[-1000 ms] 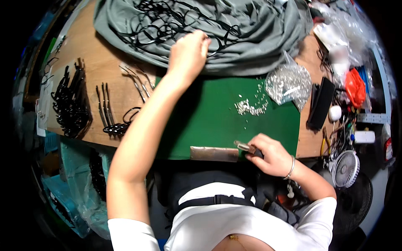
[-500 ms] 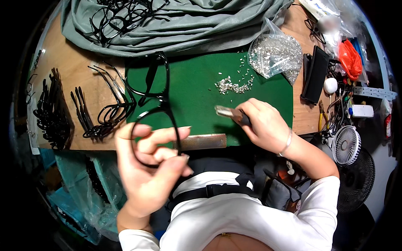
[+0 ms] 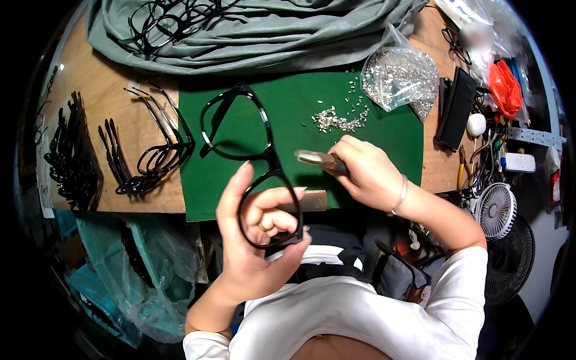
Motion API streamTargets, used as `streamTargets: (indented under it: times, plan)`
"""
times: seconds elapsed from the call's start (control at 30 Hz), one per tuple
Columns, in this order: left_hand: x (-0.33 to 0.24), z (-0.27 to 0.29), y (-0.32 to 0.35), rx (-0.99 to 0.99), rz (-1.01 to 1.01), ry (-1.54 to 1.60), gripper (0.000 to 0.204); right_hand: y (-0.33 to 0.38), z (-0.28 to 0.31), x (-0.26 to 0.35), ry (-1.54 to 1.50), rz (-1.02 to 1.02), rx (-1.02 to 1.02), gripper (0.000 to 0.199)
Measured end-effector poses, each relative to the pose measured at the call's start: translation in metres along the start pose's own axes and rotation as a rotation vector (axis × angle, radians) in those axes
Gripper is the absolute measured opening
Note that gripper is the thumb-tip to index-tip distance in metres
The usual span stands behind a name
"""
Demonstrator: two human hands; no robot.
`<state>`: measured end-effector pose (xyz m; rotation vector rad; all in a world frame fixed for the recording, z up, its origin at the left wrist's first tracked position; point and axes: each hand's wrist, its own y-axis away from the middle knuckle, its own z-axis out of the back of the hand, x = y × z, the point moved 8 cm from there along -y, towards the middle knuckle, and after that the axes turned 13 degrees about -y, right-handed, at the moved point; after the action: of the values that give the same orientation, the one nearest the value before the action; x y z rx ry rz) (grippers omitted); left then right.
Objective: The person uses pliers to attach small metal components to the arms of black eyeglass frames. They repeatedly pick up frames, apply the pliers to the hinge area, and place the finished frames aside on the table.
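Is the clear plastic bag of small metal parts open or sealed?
Cannot tell. The clear bag lies bulging on the green mat, loose parts beside it; its mouth is unclear.

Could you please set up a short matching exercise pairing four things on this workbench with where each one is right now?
Things:
1. black glasses frame
2. metal hand tool
3. clear bag of small metal parts
4. small white fan

Places:
A. at the far right corner of the green mat
B. held in the left hand
C. off the bench's right edge, beside the right forearm
D. gripped in the right hand

Pairs: 1-B, 2-D, 3-A, 4-C
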<state>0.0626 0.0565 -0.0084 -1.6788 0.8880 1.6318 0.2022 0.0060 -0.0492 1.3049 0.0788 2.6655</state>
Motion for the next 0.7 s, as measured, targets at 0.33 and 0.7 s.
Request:
streamTargets:
  times: [0.33, 0.7]
  plan:
    - [-0.007, -0.017, -0.006, -0.292, -0.136, -0.347, 0.085, 0.026, 0.009, 0.042, -0.824, -0.090, -0.262, 0.013]
    - [-0.004, -0.016, -0.013, -0.058, 0.011, -0.177, 0.083, 0.023, -0.017, 0.036, -1.298, -0.495, 0.100, 0.019]
